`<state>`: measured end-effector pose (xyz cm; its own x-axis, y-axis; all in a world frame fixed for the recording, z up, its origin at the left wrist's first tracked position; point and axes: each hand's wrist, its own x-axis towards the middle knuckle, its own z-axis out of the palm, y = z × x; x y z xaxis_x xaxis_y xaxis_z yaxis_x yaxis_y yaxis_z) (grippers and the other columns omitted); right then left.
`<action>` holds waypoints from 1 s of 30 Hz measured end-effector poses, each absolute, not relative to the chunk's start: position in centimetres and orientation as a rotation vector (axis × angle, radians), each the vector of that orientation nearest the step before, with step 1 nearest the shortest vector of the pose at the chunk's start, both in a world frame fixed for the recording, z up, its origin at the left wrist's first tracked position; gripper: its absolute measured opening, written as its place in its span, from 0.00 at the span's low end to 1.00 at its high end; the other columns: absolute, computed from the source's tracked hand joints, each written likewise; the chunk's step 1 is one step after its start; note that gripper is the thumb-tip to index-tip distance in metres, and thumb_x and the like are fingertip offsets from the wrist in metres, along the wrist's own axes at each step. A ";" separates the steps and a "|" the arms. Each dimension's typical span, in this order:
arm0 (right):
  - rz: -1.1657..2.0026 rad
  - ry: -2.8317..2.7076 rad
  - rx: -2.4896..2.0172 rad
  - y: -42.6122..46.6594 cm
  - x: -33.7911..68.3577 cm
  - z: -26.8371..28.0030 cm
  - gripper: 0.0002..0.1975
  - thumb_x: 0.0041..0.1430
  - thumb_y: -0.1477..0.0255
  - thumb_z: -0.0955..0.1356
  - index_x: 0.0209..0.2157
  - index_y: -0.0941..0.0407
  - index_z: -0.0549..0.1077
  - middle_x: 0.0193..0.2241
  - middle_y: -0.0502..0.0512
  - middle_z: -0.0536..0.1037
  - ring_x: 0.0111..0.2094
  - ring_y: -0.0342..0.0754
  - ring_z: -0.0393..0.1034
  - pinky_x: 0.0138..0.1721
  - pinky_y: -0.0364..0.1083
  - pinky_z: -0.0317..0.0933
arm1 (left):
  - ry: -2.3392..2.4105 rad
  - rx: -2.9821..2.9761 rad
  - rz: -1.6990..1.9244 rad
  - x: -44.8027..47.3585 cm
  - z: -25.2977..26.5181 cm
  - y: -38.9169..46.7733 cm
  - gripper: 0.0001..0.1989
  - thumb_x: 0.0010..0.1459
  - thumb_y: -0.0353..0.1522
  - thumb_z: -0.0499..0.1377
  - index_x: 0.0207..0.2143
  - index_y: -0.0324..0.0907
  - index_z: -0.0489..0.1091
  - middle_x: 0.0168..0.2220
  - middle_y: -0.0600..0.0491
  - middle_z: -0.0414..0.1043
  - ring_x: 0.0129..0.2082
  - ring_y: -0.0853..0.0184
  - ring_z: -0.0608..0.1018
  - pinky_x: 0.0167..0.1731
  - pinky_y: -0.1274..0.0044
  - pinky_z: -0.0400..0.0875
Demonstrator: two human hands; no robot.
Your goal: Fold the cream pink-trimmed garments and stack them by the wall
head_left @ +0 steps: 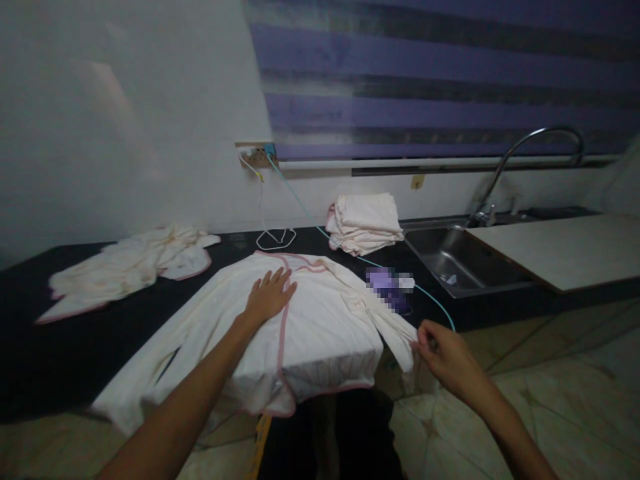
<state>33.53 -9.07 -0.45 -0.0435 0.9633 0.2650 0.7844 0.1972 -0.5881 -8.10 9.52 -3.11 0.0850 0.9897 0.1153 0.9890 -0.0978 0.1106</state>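
Note:
A white long-sleeved shirt point(325, 320) with pink trim lies spread over the dark counter, its lower hem hanging past the front edge. My left hand point(270, 297) rests flat on its upper middle, beside the pink-edged front opening, fingers stretched out. At the right, my right hand point(440, 350) pinches the end of one sleeve and holds it out over the counter's edge. The other sleeve stretches down to the left, partly behind my left forearm.
Crumpled white cloth with pink edging point(130, 267) lies at the left. Folded garments point(367, 220) are stacked at the back. A steel sink point(465, 263) with a faucet point(530, 137) and a pale board point(565, 250) are at the right. A teal cable point(440, 307) crosses the counter.

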 end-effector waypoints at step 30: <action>0.553 -2.101 -2.215 9.2 48.6 23.6 0.24 0.57 0.69 0.66 0.38 0.80 0.79 0.30 0.66 0.81 0.22 0.32 0.67 0.30 0.50 0.54 | 1.824 2.139 0.442 8.5 -1.1 13.0 0.55 0.64 0.61 0.39 0.71 0.20 0.48 0.73 0.23 0.43 0.74 0.41 0.49 0.71 0.55 0.48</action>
<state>48.58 9.24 23.65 0.0198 0.9735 -0.2276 0.9595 -0.0825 -0.2693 8.47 13.04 -1.11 0.1493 0.9879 0.0415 0.8973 -0.1530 0.4140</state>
